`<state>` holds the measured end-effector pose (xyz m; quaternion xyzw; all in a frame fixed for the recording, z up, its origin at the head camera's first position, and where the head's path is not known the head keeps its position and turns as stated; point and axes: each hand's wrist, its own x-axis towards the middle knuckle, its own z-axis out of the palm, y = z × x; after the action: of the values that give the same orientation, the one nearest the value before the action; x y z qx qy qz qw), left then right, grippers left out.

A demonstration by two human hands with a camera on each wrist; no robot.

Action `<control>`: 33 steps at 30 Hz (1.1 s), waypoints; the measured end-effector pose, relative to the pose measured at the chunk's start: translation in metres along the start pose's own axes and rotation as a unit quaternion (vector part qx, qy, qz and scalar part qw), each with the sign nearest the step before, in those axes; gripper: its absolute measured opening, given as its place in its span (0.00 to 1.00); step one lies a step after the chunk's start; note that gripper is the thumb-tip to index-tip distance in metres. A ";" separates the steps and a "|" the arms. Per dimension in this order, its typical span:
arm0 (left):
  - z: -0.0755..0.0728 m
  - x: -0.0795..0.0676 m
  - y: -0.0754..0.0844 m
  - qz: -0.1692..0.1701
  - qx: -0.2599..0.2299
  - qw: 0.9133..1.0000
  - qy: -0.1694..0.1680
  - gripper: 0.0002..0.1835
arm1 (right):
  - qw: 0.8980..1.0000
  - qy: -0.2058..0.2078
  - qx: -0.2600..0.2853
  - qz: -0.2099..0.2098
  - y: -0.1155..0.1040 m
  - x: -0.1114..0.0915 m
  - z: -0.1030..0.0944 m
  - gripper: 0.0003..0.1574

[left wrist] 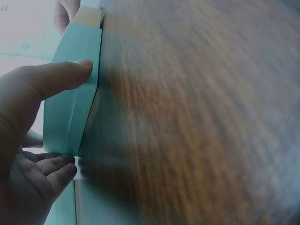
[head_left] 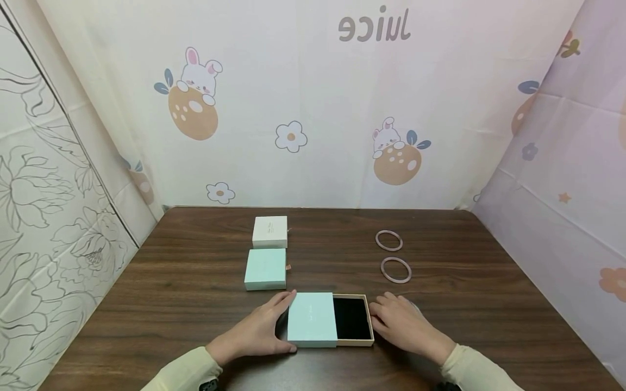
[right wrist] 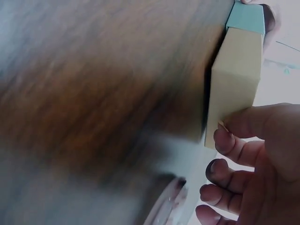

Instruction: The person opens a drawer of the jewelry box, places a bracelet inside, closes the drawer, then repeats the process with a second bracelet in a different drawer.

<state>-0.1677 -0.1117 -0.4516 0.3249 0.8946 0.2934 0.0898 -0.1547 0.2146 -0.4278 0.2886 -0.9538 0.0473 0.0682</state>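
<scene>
The fingers of my left hand [head_left: 258, 330] hold the mint sleeve [head_left: 312, 317] at the bottom centre of the frame, thumb against its near side. With my right hand [head_left: 405, 324] I pinch a small tab [right wrist: 222, 125] between thumb and forefinger, the other fingers loosely bent. The drawer [head_left: 355, 343] sticks out to the right of the sleeve, part of its length bare.

If I squeeze the sleeve too hard, I think its thin walls could bow in and bind on the drawer; too loose a hold, and the whole box might skid over the desk [head_left: 464, 260]. A crooked tug could wedge the drawer or rip the tab. A sudden release might send my knuckles toward the lower hoop [head_left: 397, 281], while my left forefinger, just below the mint box [head_left: 265, 269], could nudge it.

The sleeve looks like stiff, smooth card with crisp square corners. The drawer is a shallow tan tray, flat-walled, with a matt black lining [head_left: 351, 317]; whether that is foam or fabric I can't tell. Right of centre, near the upper hoop [head_left: 389, 250], the lower one shows the same pale, rounded band. A squarish white box [head_left: 270, 232] sits behind the mint one. The desk is dark, streaky wood grain; behind it, a printed cloth [head_left: 318, 81] hangs with soft creases.
</scene>
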 end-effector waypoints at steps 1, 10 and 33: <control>0.000 0.000 0.000 0.001 -0.001 1.000 0.000 0.55 | 1.000 0.000 0.005 0.005 0.000 -0.001 -0.001 0.13; 0.000 0.000 -0.002 0.008 -0.001 1.000 0.003 0.55 | 0.999 0.007 0.026 0.048 0.014 -0.010 -0.011 0.14; 0.001 0.000 -0.003 0.015 0.000 1.000 0.008 0.55 | 0.991 0.039 -0.104 0.076 0.065 -0.032 -0.004 0.15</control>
<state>-0.1686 -0.1129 -0.4542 0.3358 0.8904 0.2973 0.0778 -0.1643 0.2861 -0.4322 0.2050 -0.9693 -0.0364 0.1310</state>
